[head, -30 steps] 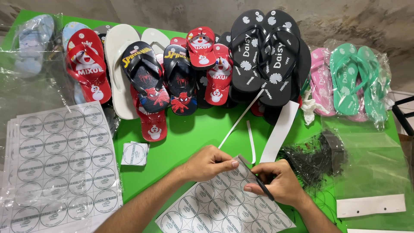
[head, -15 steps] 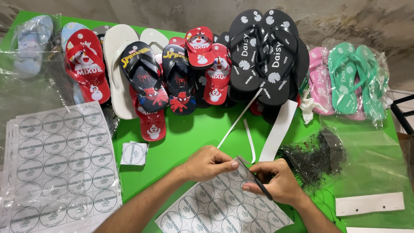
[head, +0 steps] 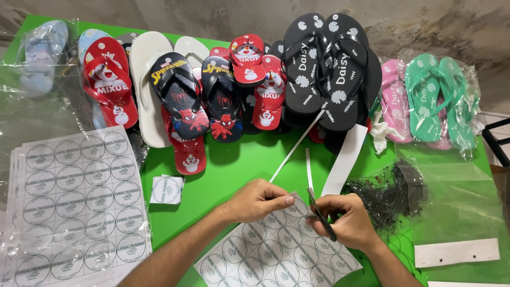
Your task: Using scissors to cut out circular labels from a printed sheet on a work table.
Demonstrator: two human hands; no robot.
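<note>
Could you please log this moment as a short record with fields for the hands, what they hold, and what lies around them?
left hand: pinches top edge of label sheet
right hand: holds scissors, blades at sheet edge
surface: green table
left of hands: stack of label sheets, small cut squares
behind: row of flip-flops
right: black ties pile

Two large black flip-flops (head: 325,69) lie at the worktop's far edge, beside two teal ones (head: 438,98) — both bagged. Two dark superhero-print flip-flops (head: 204,98). Three cut paper strips (head: 340,159) near the middle. One pair of scissors (head: 320,213) — held over one sheet of round stickers (head: 276,258).
</note>
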